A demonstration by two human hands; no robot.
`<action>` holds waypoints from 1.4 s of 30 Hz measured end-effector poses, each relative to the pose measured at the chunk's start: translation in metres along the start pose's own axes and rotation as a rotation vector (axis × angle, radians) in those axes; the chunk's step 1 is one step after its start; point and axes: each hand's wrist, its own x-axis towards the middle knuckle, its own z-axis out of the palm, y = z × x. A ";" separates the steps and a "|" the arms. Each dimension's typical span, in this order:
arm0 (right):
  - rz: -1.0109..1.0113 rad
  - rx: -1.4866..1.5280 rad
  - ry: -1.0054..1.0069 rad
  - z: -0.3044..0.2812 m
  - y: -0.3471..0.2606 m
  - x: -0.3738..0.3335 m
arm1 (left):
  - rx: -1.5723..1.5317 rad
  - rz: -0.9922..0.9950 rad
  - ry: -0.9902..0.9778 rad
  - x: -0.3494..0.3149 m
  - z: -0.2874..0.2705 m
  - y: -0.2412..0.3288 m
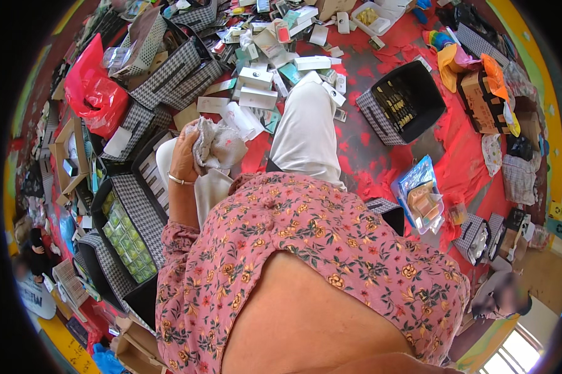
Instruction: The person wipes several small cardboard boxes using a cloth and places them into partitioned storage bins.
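Note:
My left hand (184, 154), with a bracelet at its wrist, is closed on a crumpled grey-white cloth (220, 147) above my left knee. Its thumb side and fingertips are partly covered by the cloth. My right hand does not show; the flowered shirt fills the lower middle. Just beyond the cloth lie white small boxes (258, 98) in a loose heap. To the left of my arm stands a houndstooth-patterned bin (145, 218), with rows of green-topped packs (124, 234) beside its patterned wall.
A black-lined houndstooth bin (427, 96) holding small gold-coloured items stands at the right. Near it are a clear bag of packages (423, 202) and a brown carton (480, 103). A pink plastic bag (94, 93) lies at the far left. Other people sit at both lower edges.

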 end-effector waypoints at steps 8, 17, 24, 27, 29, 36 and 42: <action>-0.050 0.003 -0.259 0.090 -0.038 0.066 | 0.050 -0.053 -0.013 0.014 0.005 0.016; 0.028 -0.049 -0.354 0.108 -0.067 0.096 | 0.327 -0.213 -0.078 0.099 0.022 0.023; 0.099 -0.079 -0.393 0.118 -0.095 0.125 | 0.320 -0.448 -0.102 0.170 0.004 -0.032; 0.105 -0.083 -0.407 0.121 -0.107 0.142 | 0.388 -0.476 -0.196 0.180 0.004 -0.043; 0.110 -0.091 -0.419 0.122 -0.114 0.150 | 0.418 -0.411 -0.272 0.179 0.009 -0.042; 0.117 -0.101 -0.429 0.125 -0.139 0.174 | 0.380 -0.507 -0.255 0.179 0.015 -0.037; 0.118 -0.098 -0.437 0.140 -0.159 0.209 | 0.375 -0.527 -0.281 0.177 0.019 -0.036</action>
